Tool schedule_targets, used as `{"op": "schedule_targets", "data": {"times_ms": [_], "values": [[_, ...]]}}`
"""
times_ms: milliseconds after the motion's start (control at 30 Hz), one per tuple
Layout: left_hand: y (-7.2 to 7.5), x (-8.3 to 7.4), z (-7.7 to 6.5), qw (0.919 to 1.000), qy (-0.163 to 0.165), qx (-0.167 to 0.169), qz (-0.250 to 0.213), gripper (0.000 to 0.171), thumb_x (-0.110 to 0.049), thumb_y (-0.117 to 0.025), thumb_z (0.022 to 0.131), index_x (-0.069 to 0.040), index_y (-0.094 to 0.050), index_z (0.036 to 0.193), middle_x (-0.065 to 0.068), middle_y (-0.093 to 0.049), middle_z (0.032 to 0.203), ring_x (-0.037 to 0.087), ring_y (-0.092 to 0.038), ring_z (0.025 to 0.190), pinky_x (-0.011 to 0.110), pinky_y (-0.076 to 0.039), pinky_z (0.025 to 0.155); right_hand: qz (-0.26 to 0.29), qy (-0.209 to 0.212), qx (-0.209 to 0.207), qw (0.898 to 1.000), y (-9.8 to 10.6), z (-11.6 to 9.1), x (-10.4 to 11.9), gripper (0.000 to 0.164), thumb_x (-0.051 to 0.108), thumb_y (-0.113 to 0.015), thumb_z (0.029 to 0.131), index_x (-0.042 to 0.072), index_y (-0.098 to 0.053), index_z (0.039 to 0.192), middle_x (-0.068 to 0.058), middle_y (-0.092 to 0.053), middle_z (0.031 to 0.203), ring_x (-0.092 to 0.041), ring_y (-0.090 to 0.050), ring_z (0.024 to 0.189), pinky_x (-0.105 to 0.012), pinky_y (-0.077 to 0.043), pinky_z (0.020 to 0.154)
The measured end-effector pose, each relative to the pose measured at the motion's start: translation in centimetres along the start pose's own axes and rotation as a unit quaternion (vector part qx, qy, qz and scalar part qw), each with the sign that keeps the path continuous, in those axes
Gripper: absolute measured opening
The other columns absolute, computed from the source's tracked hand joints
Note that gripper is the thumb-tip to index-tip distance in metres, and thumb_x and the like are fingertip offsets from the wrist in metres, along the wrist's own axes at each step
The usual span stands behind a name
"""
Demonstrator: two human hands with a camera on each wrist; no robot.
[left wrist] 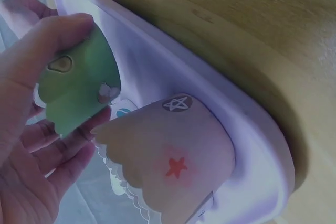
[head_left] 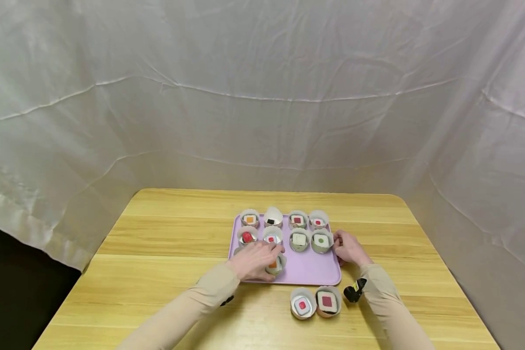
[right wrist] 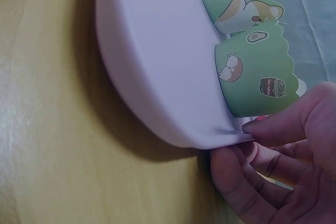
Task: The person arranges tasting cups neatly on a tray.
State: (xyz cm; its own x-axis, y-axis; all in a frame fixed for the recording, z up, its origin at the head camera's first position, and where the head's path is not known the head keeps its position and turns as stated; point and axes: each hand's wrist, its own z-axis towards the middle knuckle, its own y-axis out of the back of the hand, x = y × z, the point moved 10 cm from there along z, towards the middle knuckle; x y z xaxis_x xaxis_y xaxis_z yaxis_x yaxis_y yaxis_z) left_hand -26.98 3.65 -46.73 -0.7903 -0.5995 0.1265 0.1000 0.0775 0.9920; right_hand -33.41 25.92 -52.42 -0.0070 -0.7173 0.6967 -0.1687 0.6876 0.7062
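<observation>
Backdrop: a creased white cloth [head_left: 262, 97] is hanging behind and around a light wooden desk [head_left: 157, 253] that is filling the lower half of the head view.
Tray: a lilac plastic tray [head_left: 308, 272] is lying right of the desk's centre, carrying paper cups of toy sushi in rows across its upper part.
Left hand: the left hand [head_left: 253, 260] is reaching over the tray's lower left corner, with fingers curled round a green paper cup holding an orange-topped toy piece [head_left: 274, 265]; in the left wrist view the thumb and fingers are pinching that green cup's wall [left wrist: 79, 90], just beside a pink star-printed paper cup [left wrist: 168, 161].
Right hand: the right hand [head_left: 349, 249] is gripping the tray's right edge, its fingers curling under the rim [right wrist: 173, 77] in the right wrist view.
Off the tray: two paper cups with red-centred pieces [head_left: 316, 302] are sitting below the tray's lower right corner.
</observation>
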Motion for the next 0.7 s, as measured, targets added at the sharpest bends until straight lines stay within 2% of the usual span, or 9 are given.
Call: {"op": "schedule_targets", "data": {"times_ms": [167, 300, 533, 700], "values": [[-0.22, 0.05, 0.08, 0.9998, 0.007, -0.007, 0.015, 0.064, -0.055, -0.08, 0.078, -0.016, -0.052, 0.121, -0.002, -0.066, 0.102, 0.008, -0.061, 0.076, 0.013, -0.049, 0.055, -0.003, -0.007, 0.001, 1.0, -0.05, 0.0, -0.16, 0.022, -0.004, -0.046, 0.085, -0.009, -0.053, 0.105, -0.012, -0.055, 0.079, -0.017, -0.057, 0.054, -0.03, -0.056, 0.045], [-0.37, 0.01, 0.1, 0.9991, 0.01, -0.013, 0.038, 0.065, -0.056, -0.08, 0.078, -0.017, -0.053, 0.123, -0.002, -0.067, 0.104, 0.008, -0.061, 0.074, 0.013, -0.047, 0.052, -0.005, -0.002, 0.002, 1.0, -0.03, 0.05, -0.1, 0.021, -0.004, -0.046, 0.085, -0.009, -0.053, 0.104, -0.012, -0.055, 0.078, -0.017, -0.058, 0.055, -0.03, -0.056, 0.045], [-0.62, -0.12, 0.08, 0.9974, 0.019, -0.023, 0.065, 0.064, -0.055, -0.079, 0.079, -0.017, -0.054, 0.125, -0.001, -0.068, 0.106, 0.01, -0.065, 0.079, 0.017, -0.054, 0.056, -0.007, -0.003, 0.003, 1.0, -0.02, 0.07, -0.08, 0.021, -0.004, -0.046, 0.084, -0.008, -0.054, 0.103, -0.012, -0.055, 0.078, -0.017, -0.058, 0.055, -0.03, -0.056, 0.045], [-0.9, 0.03, -0.03, 0.9974, 0.029, -0.033, 0.057, 0.066, -0.052, -0.08, 0.08, -0.018, -0.052, 0.131, 0.001, -0.066, 0.112, 0.013, -0.067, 0.09, 0.02, -0.058, 0.063, -0.011, -0.005, 0.0, 1.0, 0.05, 0.21, -0.11, 0.022, -0.004, -0.046, 0.084, -0.008, -0.054, 0.104, -0.013, -0.056, 0.08, -0.018, -0.058, 0.057, -0.029, -0.056, 0.046]]}}
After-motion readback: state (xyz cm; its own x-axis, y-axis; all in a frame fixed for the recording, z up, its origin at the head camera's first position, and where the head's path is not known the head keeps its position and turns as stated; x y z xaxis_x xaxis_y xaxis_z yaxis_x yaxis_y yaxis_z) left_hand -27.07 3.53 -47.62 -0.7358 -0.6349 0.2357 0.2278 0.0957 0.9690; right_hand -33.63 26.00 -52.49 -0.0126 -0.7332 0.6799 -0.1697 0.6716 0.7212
